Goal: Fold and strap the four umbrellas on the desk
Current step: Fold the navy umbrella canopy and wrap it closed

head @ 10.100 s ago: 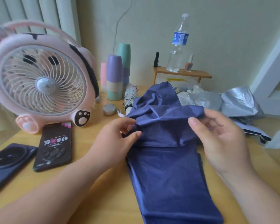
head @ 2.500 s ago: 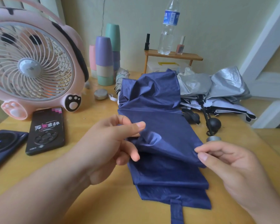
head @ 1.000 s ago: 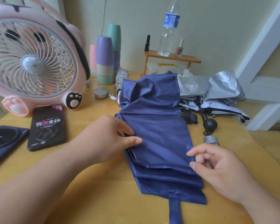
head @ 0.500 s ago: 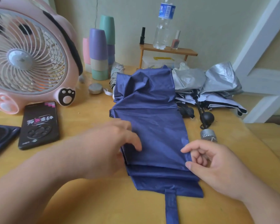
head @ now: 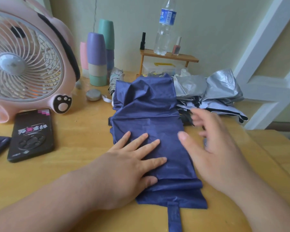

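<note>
A navy blue umbrella (head: 149,118) lies flattened lengthwise on the wooden desk (head: 84,131), its strap (head: 174,216) pointing toward me. My left hand (head: 132,163) rests flat on the folded blue cloth with fingers spread. My right hand (head: 213,148) hovers open at the cloth's right edge, its fingers blurred with motion. A silver umbrella (head: 213,91) lies crumpled to the right behind the blue one. A rolled patterned umbrella (head: 115,79) peeks out at the blue one's far left corner.
A pink fan (head: 25,61) stands at the left with a black phone (head: 31,134) before it. Stacked pastel cups (head: 97,59), a small round tin (head: 93,94), and a low wooden shelf (head: 169,56) with a water bottle (head: 164,27) stand along the wall.
My left hand has let go of the cloth edge and laid itself flat on the folded panels. My right hand has opened and lifted up toward the far right side.
</note>
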The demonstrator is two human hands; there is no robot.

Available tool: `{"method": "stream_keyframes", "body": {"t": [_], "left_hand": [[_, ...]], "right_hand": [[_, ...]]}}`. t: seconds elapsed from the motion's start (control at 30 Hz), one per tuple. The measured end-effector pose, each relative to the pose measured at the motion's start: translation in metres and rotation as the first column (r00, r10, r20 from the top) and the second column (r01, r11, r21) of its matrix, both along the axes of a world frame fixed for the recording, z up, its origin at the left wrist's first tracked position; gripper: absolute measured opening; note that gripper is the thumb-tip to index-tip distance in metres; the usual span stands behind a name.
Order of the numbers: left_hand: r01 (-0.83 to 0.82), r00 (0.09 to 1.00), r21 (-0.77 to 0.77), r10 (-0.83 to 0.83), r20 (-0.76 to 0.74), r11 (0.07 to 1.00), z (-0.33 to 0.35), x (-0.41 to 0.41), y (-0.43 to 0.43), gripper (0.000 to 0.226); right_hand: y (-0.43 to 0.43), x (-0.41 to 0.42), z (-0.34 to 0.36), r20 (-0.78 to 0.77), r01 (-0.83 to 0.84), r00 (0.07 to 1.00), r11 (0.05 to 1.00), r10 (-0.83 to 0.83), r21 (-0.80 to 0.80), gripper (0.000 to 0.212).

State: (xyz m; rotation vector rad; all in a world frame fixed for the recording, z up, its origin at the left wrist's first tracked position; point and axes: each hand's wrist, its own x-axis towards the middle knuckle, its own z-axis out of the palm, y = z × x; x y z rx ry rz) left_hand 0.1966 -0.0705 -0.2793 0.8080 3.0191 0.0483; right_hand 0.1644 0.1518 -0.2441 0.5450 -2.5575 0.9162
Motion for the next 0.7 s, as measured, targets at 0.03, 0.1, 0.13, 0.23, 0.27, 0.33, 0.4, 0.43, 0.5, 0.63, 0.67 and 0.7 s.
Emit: {"method": "stream_keyframes", "body": {"t": [0.03, 0.1, 0.13, 0.23, 0.27, 0.33, 0.4, 0.43, 0.5, 0.63, 0.67, 0.7], "left_hand": [[0.006, 1.0, 0.019, -0.007, 0.026, 1.0, 0.003, 0.001, 0.001, 0.061], [0.035, 0.996, 0.033, -0.038, 0.076, 0.999, 0.005, 0.003, 0.001, 0.065], [0.038, 0.993, 0.038, -0.042, 0.114, 0.999, 0.011, 0.005, 0.001, 0.067], [0.091, 0.988, 0.046, -0.096, 0.118, 0.995, 0.012, 0.011, -0.009, 0.066], [0.135, 0.989, 0.005, -0.135, 0.061, 0.991, 0.008, 0.013, -0.015, 0.064], [0.102, 0.993, -0.063, -0.099, 0.06, 0.993, 0.003, 0.011, -0.029, 0.071], [0.135, 0.989, -0.096, -0.14, -0.043, 0.986, -0.01, 0.001, -0.029, 0.07], [0.187, 0.982, -0.094, -0.185, 0.035, 0.978, -0.002, -0.003, -0.02, 0.062], [0.281, 0.953, 0.102, -0.264, -0.151, 0.954, -0.007, 0.003, -0.036, 0.044], [0.077, 0.991, 0.406, -0.024, -0.133, 0.911, 0.042, 0.009, -0.023, 0.033], [0.071, 0.973, 0.49, 0.048, -0.225, 0.869, 0.042, 0.013, -0.032, 0.028], [0.052, 0.961, 0.578, 0.116, -0.25, 0.815, 0.039, 0.009, -0.037, 0.022]], "right_hand": [[-0.015, 0.0, 0.004, 0.037, -0.075, 0.996, 0.996, 0.076, -0.042, 0.053], [-0.044, 0.0, 0.001, 0.218, -0.193, 0.952, 0.975, 0.213, -0.113, 0.037], [-0.054, -0.002, -0.003, 0.272, -0.209, 0.932, 0.968, 0.239, -0.136, 0.023], [-0.059, -0.017, -0.015, 0.415, -0.206, 0.886, 0.977, 0.208, -0.049, 0.024], [-0.055, -0.02, -0.013, 0.487, -0.226, 0.855, 0.973, 0.179, 0.039, 0.029], [-0.044, -0.026, -0.004, 0.618, -0.279, 0.776, 0.947, 0.123, 0.162, 0.028], [-0.033, -0.03, 0.007, 0.692, -0.33, 0.72, 0.901, 0.046, 0.282, 0.025], [-0.028, -0.031, 0.013, 0.708, -0.35, 0.706, 0.864, -0.011, 0.363, 0.024], [-0.02, -0.035, 0.028, 0.717, -0.377, 0.69, 0.794, -0.103, 0.477, 0.024], [-0.018, -0.068, 0.053, 0.481, -0.074, 0.876, 0.978, -0.029, 0.194, 0.018], [-0.021, -0.08, 0.056, 0.338, 0.059, 0.94, 0.998, -0.055, -0.003, 0.02], [-0.026, -0.09, 0.059, 0.241, 0.128, 0.967, 0.976, -0.083, -0.175, 0.03]]}}
